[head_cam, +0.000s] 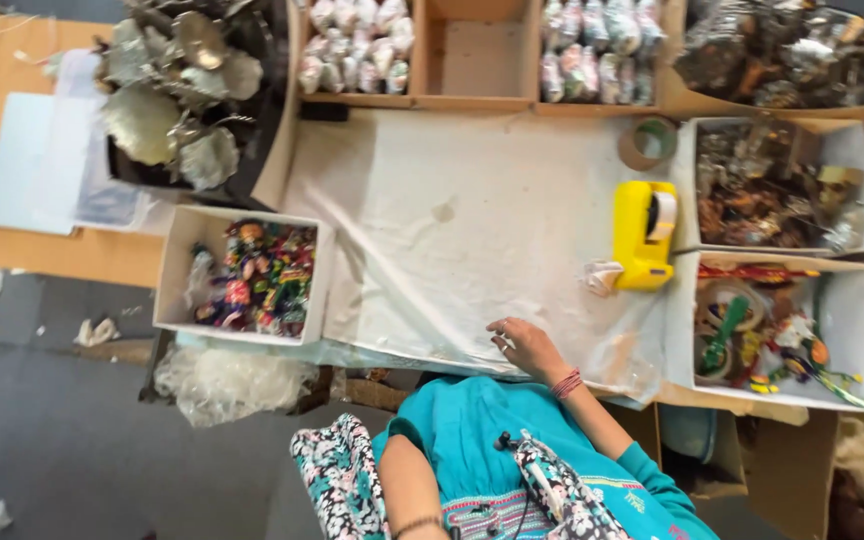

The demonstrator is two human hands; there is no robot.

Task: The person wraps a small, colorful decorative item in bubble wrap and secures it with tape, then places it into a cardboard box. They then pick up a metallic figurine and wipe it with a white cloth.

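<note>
Teal-sleeved, the right hand [524, 345] rests loosely curled and holding nothing on the near edge of a white sheet [472, 230]. Left hand out of sight. Yellow tape dispenser [642, 235] sits just beyond; a box of colourful trinkets [252, 278] lies well apart.

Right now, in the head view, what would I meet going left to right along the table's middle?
White box of colourful trinkets → white cloth → yellow tape dispenser → white box of mixed decorations.

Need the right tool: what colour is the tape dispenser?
Bright yellow; the tape dispenser shows best in the head view.
</note>
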